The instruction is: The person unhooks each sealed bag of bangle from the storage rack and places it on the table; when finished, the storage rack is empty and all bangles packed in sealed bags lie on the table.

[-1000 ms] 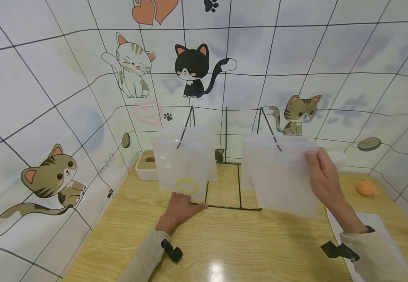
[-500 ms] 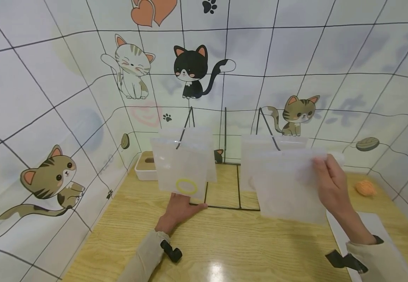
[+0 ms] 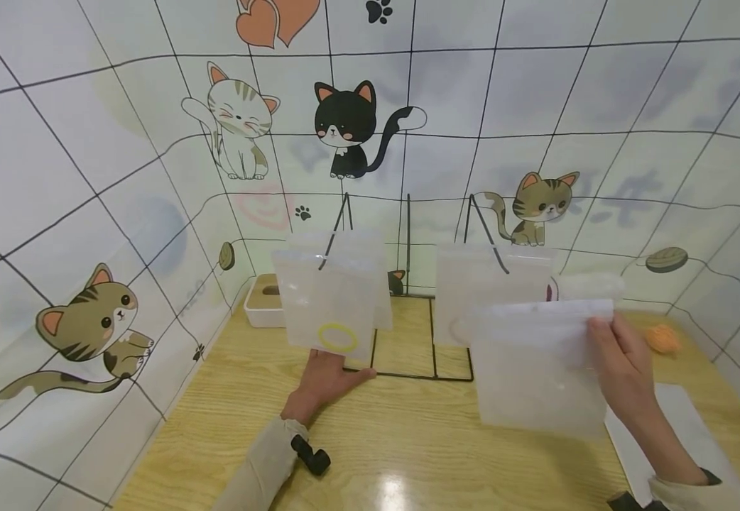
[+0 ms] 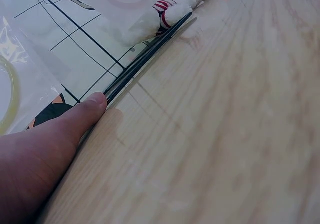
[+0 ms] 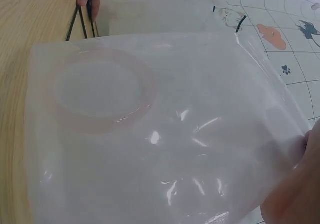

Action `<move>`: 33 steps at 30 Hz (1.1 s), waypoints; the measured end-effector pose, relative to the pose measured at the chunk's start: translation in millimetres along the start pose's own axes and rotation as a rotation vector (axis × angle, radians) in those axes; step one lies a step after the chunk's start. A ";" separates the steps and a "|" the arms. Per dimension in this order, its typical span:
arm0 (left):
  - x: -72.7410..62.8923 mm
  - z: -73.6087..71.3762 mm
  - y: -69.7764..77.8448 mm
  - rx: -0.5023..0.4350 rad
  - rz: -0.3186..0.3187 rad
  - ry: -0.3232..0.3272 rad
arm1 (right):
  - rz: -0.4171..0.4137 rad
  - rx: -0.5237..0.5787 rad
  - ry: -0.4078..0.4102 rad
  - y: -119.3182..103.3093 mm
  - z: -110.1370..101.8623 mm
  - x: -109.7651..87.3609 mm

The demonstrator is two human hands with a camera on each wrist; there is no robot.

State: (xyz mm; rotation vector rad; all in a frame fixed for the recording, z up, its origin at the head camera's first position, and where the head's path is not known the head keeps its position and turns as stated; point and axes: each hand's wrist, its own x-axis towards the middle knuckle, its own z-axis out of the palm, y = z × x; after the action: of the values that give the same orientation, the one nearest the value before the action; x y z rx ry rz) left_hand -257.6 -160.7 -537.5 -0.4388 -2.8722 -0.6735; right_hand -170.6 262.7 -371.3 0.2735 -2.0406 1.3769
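Note:
My right hand [image 3: 626, 362] pinches the upper right corner of a translucent plastic zip bag [image 3: 539, 383]. That bag hangs below and in front of the right hook. A faint pink ring [image 5: 102, 92] shows through its film in the right wrist view. My left hand [image 3: 327, 377] holds the front base bar of a black wire rack [image 3: 408, 375], with the thumb along the bar; a bag hides its fingertips in the head view. Above it, clear bags [image 3: 328, 301] hang from the left hook, one with a yellow ring [image 3: 338, 337]. Another bag [image 3: 491, 280] hangs from the right hook.
A white box with a wooden lid [image 3: 264, 312] stands behind the left bags. A white plush-looking thing [image 4: 192, 2] with red stripes is behind the right bags. An orange ball [image 3: 664, 338] and a white sheet [image 3: 670, 419] lie to the right on the wooden table [image 3: 344, 454].
My right hand has drawn the front bag off the right hook and moved it toward me, down and to the right. The left hand has stayed on the rack.

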 end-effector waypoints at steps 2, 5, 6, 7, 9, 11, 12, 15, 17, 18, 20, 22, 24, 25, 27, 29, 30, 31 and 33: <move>-0.1 0.0 0.5 0.001 -0.003 0.001 | 0.017 0.010 0.017 5.0 -2.8 -4.3; -0.6 0.0 0.8 -0.012 0.003 0.015 | 0.053 0.009 0.042 12.9 -7.2 -10.5; -1.0 0.1 0.7 -0.015 0.006 0.021 | 0.071 0.006 0.053 15.6 -9.1 -12.8; -1.4 0.1 0.5 -0.016 0.008 0.026 | 0.084 -0.009 0.059 18.4 -10.8 -14.6; -1.8 0.6 -0.5 -0.008 0.010 0.032 | 0.114 -0.020 0.058 24.2 -14.8 -17.9; -1.7 0.2 -0.8 0.006 0.006 0.032 | 0.137 -0.035 0.054 29.9 -19.2 -20.2; -1.2 0.0 -0.7 0.016 0.002 0.028 | 0.145 -0.037 0.043 32.4 -21.3 -20.6; 1.4 -1.1 1.3 0.034 -0.005 0.014 | 0.170 -0.110 -0.008 39.1 -29.4 -23.3; 2.6 -1.7 3.1 0.040 -0.007 -0.002 | 0.216 -0.156 -0.030 42.5 -33.4 -25.7; 2.8 -1.7 3.9 0.039 -0.010 -0.011 | 0.235 -0.184 -0.051 44.4 -35.5 -27.3; 2.3 -1.2 4.7 0.033 -0.013 -0.019 | 0.274 -0.226 -0.093 49.2 -38.5 -30.7; 1.3 -0.8 4.9 0.023 -0.017 -0.028 | 0.301 -0.243 -0.143 55.5 -41.0 -35.0; 0.5 -0.1 4.4 0.006 -0.013 -0.025 | 0.312 -0.255 -0.199 62.6 -44.2 -39.6; 0.2 0.3 3.9 0.004 -0.012 -0.026 | 0.325 -0.257 -0.220 66.0 -45.4 -41.5; 0.1 0.6 2.8 0.008 -0.016 -0.033 | 0.378 -0.255 -0.283 71.9 -46.8 -42.9; 0.7 1.2 1.3 0.017 -0.018 -0.033 | 0.435 -0.250 -0.348 75.4 -47.4 -40.9; 0.8 1.6 0.6 0.023 -0.019 -0.032 | 0.468 -0.242 -0.383 76.6 -47.7 -38.9; 1.0 1.9 0.0 0.028 -0.021 -0.031 | 0.499 -0.259 -0.420 78.3 -47.9 -37.4; 0.7 2.5 -0.8 0.032 -0.025 -0.027 | 0.536 -0.271 -0.488 82.0 -48.5 -35.7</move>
State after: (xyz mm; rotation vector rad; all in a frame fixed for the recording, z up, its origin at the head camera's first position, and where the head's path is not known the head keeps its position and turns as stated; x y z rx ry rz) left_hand -258.8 -160.1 -539.9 -0.4117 -2.9143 -0.6296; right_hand -165.4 334.2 -443.5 -0.0786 -2.8255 1.4016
